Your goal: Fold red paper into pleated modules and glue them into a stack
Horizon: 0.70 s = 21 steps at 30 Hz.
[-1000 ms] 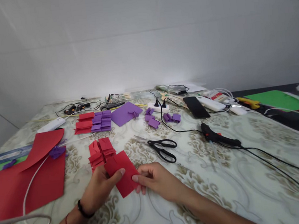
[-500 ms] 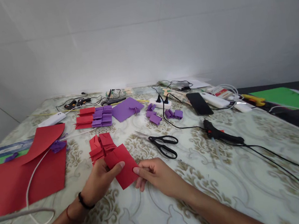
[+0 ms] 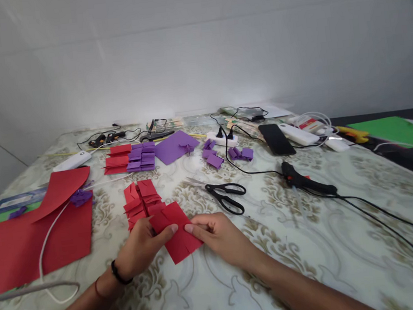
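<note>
Between both hands is a small red paper square [image 3: 179,240], held tilted above the table with short slits showing at its edges. My left hand [image 3: 144,245] pinches its left side, thumb on top and fingers hidden beneath. On the right side, my right hand [image 3: 217,233] grips it between thumb and fingers. Just behind my left hand lie several red slit paper pieces [image 3: 137,198], partly covered by the hand and the square. Black-handled scissors [image 3: 226,195] rest beyond my right hand, their blades pointing left.
Red sheets [image 3: 45,248] and a white cable [image 3: 46,238] lie at left. Stacked purple pieces [image 3: 141,157], a purple sheet [image 3: 173,146] and a power strip [image 3: 223,137] stand farther back. A black glue gun [image 3: 308,180], its cord and a phone [image 3: 277,139] lie at right.
The red square has shifted slightly right and tilted, and slits now show at its edges. My right hand has moved up along it, its thumb now farther onto the paper.
</note>
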Available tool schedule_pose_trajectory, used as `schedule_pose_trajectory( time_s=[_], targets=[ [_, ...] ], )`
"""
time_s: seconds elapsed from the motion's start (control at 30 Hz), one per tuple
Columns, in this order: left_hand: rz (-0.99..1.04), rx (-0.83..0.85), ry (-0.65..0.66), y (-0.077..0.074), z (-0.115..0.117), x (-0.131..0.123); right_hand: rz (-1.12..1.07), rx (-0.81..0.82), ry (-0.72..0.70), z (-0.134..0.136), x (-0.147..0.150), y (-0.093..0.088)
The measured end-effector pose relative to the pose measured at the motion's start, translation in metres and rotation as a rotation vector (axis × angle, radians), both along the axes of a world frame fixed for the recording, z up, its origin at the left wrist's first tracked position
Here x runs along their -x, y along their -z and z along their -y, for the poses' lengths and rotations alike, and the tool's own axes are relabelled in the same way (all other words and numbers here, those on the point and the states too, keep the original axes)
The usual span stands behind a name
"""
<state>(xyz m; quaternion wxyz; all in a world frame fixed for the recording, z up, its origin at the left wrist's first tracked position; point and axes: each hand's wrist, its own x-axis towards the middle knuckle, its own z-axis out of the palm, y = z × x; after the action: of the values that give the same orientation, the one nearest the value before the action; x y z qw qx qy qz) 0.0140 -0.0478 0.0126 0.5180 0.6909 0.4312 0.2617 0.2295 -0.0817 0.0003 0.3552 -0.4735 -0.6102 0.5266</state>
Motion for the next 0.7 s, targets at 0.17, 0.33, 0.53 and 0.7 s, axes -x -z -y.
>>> schedule_pose_trajectory(
  time_s=[0.17,0.33,0.53,0.7],
  targets=[
    [-0.022,-0.003,-0.011,-0.0011,0.0007,0.0001,0.018,-0.050,0.013,0.0005,-0.0001,-0.0011],
    [-0.037,-0.019,-0.041,-0.0005,0.0019,0.0001,0.040,-0.077,-0.015,0.0015,-0.0014,-0.0041],
    [-0.090,-0.004,0.036,0.0008,0.0025,0.0017,0.074,-0.111,-0.012,0.0021,-0.0016,-0.0035],
    [-0.043,0.055,0.058,-0.0007,0.0043,0.0015,0.052,-0.094,0.002,0.0026,-0.0007,-0.0040]
  ],
)
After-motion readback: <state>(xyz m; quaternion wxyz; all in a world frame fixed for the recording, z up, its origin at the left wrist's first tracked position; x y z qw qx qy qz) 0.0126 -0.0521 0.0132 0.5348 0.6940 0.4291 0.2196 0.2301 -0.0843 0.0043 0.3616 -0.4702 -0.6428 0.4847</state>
